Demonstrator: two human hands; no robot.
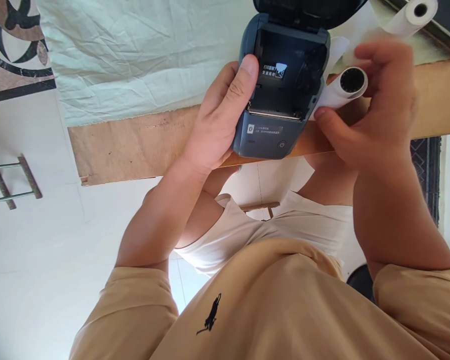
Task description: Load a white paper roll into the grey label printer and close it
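My left hand (pixel 225 110) grips a dark blue portable label printer (pixel 262 137) by its left side, thumb on the rim. The printer's black lid (pixel 311 10) is swung up, and its paper compartment (pixel 281 95) shows no roll inside. At the printer's right side, my right hand (pixel 378 95) has its thumb and fingers around a white paper roll (pixel 332 97) with a black core. Some of its fingers are blurred by motion. Loose white paper (pixel 337 47) shows behind the roll.
A second white paper roll (pixel 401 20) lies at the table's upper right, beside a dark flat object (pixel 446 17). Pale green cloth (pixel 135 55) covers much of the wooden table (pixel 135 145). Below its front edge are my legs. A metal rack-like frame (pixel 13 180) shows at the left.
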